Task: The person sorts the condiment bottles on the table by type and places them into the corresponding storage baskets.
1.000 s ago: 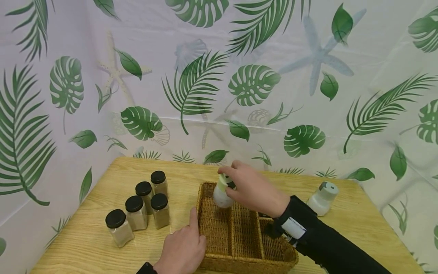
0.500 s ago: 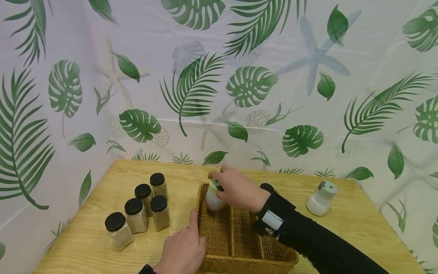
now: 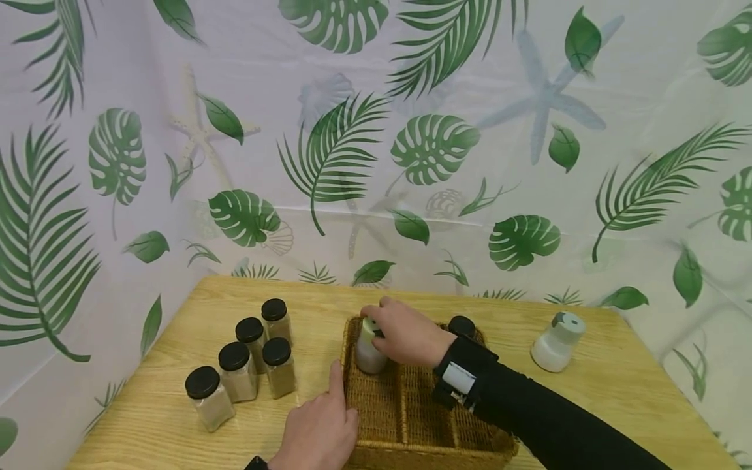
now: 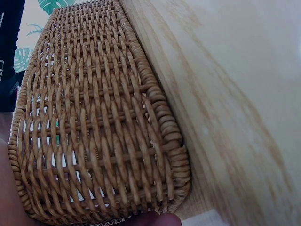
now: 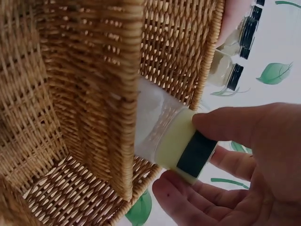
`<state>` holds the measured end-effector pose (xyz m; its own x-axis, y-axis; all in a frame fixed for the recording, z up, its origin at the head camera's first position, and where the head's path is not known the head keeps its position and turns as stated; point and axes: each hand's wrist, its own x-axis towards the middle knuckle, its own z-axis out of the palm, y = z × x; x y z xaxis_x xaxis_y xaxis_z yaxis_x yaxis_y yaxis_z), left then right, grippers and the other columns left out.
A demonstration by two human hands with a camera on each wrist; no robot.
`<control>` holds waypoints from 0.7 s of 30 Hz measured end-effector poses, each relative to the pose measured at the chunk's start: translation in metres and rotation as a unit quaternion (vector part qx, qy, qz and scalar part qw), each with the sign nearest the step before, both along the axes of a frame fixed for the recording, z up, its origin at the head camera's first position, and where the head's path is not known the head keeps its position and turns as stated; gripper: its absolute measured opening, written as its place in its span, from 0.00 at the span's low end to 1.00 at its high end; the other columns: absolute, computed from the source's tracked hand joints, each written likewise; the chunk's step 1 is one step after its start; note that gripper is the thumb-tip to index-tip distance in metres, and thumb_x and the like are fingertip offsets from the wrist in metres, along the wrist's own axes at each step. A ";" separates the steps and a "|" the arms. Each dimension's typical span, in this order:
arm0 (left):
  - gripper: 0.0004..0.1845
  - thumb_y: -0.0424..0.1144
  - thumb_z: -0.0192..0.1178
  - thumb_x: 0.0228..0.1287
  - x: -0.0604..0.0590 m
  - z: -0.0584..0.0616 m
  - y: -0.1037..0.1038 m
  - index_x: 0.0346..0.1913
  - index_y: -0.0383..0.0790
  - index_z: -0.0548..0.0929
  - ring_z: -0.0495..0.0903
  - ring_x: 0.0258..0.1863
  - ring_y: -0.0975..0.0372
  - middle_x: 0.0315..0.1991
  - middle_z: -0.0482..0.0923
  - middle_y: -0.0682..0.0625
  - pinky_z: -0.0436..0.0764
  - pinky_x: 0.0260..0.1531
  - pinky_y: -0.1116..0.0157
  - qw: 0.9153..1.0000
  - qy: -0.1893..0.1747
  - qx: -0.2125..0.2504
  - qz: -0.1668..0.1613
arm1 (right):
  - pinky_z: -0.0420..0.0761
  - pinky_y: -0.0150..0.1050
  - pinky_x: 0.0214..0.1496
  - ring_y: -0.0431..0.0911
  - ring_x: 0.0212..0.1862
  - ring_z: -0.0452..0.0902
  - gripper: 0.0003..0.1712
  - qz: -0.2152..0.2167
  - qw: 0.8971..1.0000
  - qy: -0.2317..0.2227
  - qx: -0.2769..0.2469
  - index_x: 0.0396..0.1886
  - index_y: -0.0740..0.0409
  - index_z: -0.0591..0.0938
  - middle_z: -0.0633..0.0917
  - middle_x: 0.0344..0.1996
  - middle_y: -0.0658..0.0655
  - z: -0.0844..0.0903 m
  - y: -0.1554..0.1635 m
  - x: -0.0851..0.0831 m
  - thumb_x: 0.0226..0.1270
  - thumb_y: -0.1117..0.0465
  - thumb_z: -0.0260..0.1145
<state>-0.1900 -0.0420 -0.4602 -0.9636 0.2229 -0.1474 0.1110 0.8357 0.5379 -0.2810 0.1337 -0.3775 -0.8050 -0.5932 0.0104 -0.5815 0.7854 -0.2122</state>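
Note:
My right hand [image 3: 408, 333] holds a seasoning shaker [image 3: 369, 352] by its yellow-green cap [image 5: 181, 136], with the thumb on one side and fingers on the other. The shaker stands roughly upright in the back of the left compartment of a divided wicker basket [image 3: 429, 450]. Whether its base touches the floor cannot be seen. At the basket's front left corner my left hand [image 3: 320, 427] holds the rim, its index finger lying straight along the left side. In the left wrist view the woven wall [image 4: 94, 108] fills much of the picture, and a fingertip [image 4: 160, 219] shows beneath it.
Several black-lidded spice jars [image 3: 237, 372] stand on the wooden table [image 3: 147, 418] left of the basket. A black-lidded jar [image 3: 461, 326] sits at the basket's back right. Another white shaker with a grey-green cap [image 3: 557, 343] stands farther right. A leaf-patterned cloth [image 3: 364, 163] hangs behind.
My right hand has moved left and down, lowering the shaker deeper into the left compartment's back corner. The left hand keeps its place on the basket.

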 end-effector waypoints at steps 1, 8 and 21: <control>0.40 0.46 0.50 0.73 0.000 0.000 0.000 0.80 0.33 0.49 0.69 0.12 0.54 0.16 0.70 0.51 0.64 0.14 0.56 1.000 0.002 -0.001 0.001 | 0.68 0.40 0.33 0.45 0.31 0.69 0.25 -0.003 1.000 0.000 -0.001 0.66 0.62 0.76 0.80 0.44 0.60 0.000 0.000 0.000 0.71 0.64 0.65; 0.39 0.44 0.51 0.71 0.002 0.001 0.002 0.79 0.32 0.51 0.69 0.11 0.54 0.14 0.70 0.50 0.63 0.14 0.56 1.000 0.008 0.001 0.007 | 0.70 0.39 0.34 0.45 0.32 0.71 0.29 -0.009 1.000 0.009 0.009 0.69 0.60 0.74 0.81 0.45 0.60 0.002 0.003 0.003 0.71 0.60 0.66; 0.39 0.44 0.49 0.71 0.002 0.000 0.001 0.79 0.30 0.50 0.69 0.12 0.54 0.14 0.71 0.49 0.62 0.14 0.56 1.000 0.010 0.014 0.004 | 0.80 0.54 0.54 0.59 0.54 0.80 0.26 -0.092 0.991 0.096 -0.012 0.65 0.62 0.77 0.82 0.55 0.64 0.049 0.072 0.019 0.71 0.56 0.66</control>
<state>-0.1878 -0.0405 -0.4599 -0.9681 0.2185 -0.1225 0.1146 0.8211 0.5592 -0.2624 0.2057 -0.3290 -0.8811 -0.4345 0.1868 -0.4606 0.8780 -0.1306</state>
